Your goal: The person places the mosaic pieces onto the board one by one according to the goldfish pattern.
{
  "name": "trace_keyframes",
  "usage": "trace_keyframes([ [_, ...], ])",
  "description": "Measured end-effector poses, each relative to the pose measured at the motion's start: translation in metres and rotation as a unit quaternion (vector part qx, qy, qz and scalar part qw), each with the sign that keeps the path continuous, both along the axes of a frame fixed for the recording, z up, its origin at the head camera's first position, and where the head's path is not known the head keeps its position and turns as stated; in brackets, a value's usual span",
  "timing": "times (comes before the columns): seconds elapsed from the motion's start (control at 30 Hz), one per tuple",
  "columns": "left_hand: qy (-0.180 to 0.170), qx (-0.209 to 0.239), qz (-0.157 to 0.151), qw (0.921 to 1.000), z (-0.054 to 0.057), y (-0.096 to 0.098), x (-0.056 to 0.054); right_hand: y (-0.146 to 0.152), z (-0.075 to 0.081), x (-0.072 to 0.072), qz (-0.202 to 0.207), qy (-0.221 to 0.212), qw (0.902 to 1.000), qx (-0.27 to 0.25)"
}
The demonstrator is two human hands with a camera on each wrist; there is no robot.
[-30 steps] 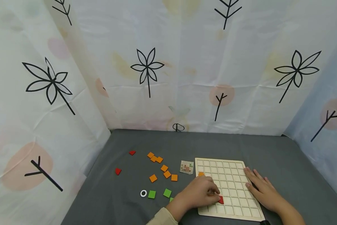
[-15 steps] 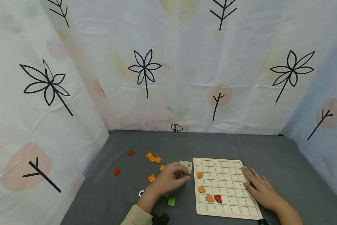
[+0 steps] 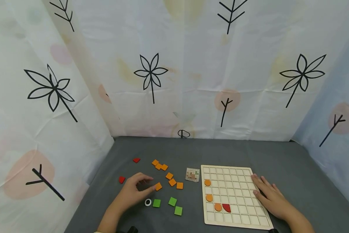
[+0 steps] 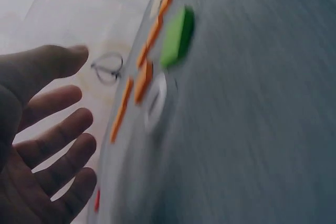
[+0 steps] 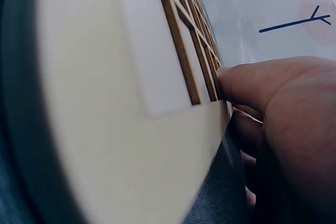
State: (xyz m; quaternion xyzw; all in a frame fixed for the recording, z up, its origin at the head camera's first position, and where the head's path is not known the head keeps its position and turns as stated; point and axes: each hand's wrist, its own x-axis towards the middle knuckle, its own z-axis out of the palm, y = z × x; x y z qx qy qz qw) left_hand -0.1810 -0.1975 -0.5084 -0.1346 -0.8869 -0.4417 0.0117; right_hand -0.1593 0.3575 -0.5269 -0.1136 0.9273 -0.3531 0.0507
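My left hand (image 3: 133,191) hovers over the left of the table with fingers apart and nothing in its grasp; in the left wrist view the fingers (image 4: 68,140) are relaxed. Its thumb tip overlaps an orange square tile (image 3: 158,186) in the head view. The cream grid board (image 3: 238,194) lies at the right. On it are several pieces: orange rounds (image 3: 209,197) down the left side and a red quarter-circle (image 3: 226,207) beside the lowest one. My right hand (image 3: 270,197) rests flat along the board's right edge, its thumb tip at the grid in the right wrist view.
Several orange tiles (image 3: 172,182) are scattered left of the board, with green squares (image 3: 172,201) and a white ring (image 3: 148,202) nearer. Two red pieces (image 3: 122,179) lie farther left. A small printed card (image 3: 192,174) sits beside the board. A patterned cloth (image 3: 191,64) surrounds the grey table.
My left hand let go of the red quarter-circle on the board, then moved left across the table to the orange tiles. The right hand has stayed at the board's edge.
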Motion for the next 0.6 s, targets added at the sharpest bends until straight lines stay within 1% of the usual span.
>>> trace_keyframes([
  [0.07, -0.018, 0.008, 0.001, 0.9998, -0.005, -0.010, 0.005, 0.000, -0.001, 0.001, -0.001, 0.001, 1.0000, -0.001],
  [0.2, -0.036, 0.018, -0.020, 0.9990, -0.012, -0.025, 0.013, 0.000, -0.002, 0.000, 0.001, 0.003, 1.0000, 0.001],
  [0.3, -0.051, 0.014, -0.030, 0.9981, -0.014, -0.030, 0.015, 0.000, -0.002, -0.001, 0.001, 0.004, 1.0000, 0.003],
  [0.47, -0.088, -0.009, -0.048, 0.9950, -0.013, -0.032, 0.016, 0.001, -0.003, 0.000, 0.003, 0.004, 1.0000, -0.001],
  [0.6, -0.090, -0.008, -0.073, 0.9933, -0.014, -0.034, 0.016, 0.001, -0.003, 0.000, 0.004, 0.007, 1.0000, 0.002],
])
